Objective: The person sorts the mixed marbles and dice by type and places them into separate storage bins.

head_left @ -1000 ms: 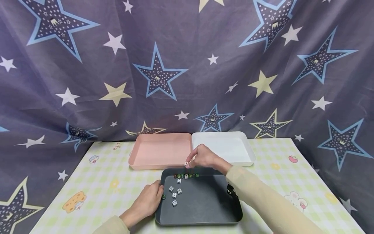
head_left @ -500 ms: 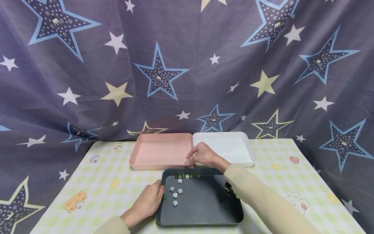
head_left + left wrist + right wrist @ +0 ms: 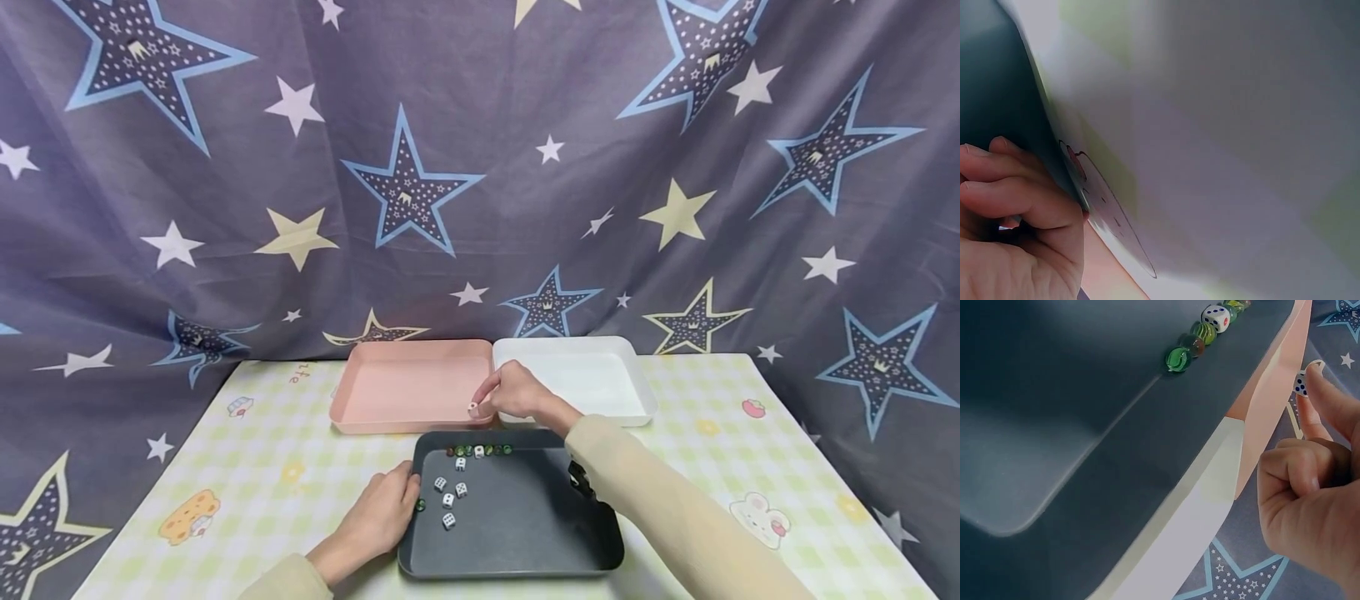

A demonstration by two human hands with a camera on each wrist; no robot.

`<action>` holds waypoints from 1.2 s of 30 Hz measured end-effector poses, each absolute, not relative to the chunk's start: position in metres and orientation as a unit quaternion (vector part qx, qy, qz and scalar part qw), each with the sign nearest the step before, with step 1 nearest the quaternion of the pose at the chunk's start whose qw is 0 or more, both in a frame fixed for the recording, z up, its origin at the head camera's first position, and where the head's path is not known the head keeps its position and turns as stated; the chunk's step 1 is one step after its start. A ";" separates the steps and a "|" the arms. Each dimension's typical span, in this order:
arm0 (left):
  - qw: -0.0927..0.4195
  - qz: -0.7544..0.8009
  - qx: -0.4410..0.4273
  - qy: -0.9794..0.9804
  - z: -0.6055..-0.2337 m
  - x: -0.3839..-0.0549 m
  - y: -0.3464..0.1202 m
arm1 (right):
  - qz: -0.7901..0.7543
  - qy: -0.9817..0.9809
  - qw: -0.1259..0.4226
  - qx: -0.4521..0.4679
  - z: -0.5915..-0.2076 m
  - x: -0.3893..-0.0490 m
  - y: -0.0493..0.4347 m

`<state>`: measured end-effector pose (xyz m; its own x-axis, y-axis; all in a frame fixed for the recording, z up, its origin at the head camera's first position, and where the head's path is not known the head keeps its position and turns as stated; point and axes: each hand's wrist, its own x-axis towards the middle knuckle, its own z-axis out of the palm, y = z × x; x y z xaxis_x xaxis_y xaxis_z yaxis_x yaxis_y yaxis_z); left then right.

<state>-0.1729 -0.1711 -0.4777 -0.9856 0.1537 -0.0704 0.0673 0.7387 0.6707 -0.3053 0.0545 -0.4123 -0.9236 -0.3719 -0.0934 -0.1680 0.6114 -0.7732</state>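
My right hand (image 3: 519, 393) pinches a white die (image 3: 472, 408) between thumb and fingertip, over the near right corner of the pink tray (image 3: 335, 417). Dark pips show on this die (image 3: 1300, 384) in the right wrist view, the other fingers curled into the palm. My left hand (image 3: 382, 510) grips the left rim of the dark grey tray (image 3: 525, 533), its fingers (image 3: 1004, 200) bent against the tray's side. Several white dice (image 3: 447, 501) lie in that tray's left half. Along its far wall runs a row of glass marbles (image 3: 1177, 359) with a die (image 3: 1216, 319) among them.
A white tray (image 3: 637, 392) stands beside the pink one, behind the dark tray. One green marble (image 3: 421, 505) lies by the dark tray's left wall, near the left hand. A checked cloth (image 3: 255, 475) covers the table; a star-patterned curtain (image 3: 480, 208) hangs behind.
My right hand has moved slightly away from me and to the left, carrying the die from the pink tray's near edge to above its corner. The left hand stays on the dark tray.
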 end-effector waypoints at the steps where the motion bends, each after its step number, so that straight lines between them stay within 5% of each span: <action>1: 0.062 0.359 0.060 0.929 -0.478 -0.173 -0.171 | -0.413 0.890 0.121 -0.150 -0.413 -0.306 0.054; 36: 0.062 0.356 0.060 0.930 -0.476 -0.173 -0.171 | -0.445 0.879 0.113 -0.130 -0.425 -0.315 0.037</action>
